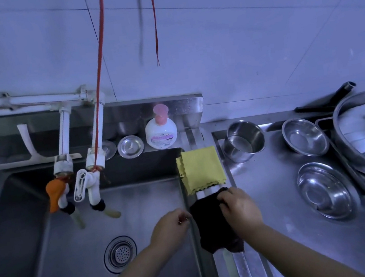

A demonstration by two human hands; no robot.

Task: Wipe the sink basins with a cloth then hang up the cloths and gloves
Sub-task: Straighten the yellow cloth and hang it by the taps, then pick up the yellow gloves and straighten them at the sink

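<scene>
Sink basin (125, 206) looks wiped, yellow cloth (200, 169) already draped over the divider rail, right hand (240, 208) fingers gripping the dark cloth (211, 225) being laid beside it, left hand (169, 229) fingers pinching its edge; gloves not visible, hanging probably left.

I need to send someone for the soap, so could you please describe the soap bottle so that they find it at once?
Start at the steel sink basin and look to the ledge behind its right rear corner, against the splashback. The soap bottle stands upright there, just right of two round steel sink plugs. It is the only plastic thing on that ledge: squat, white, with a pink pump top.
</scene>
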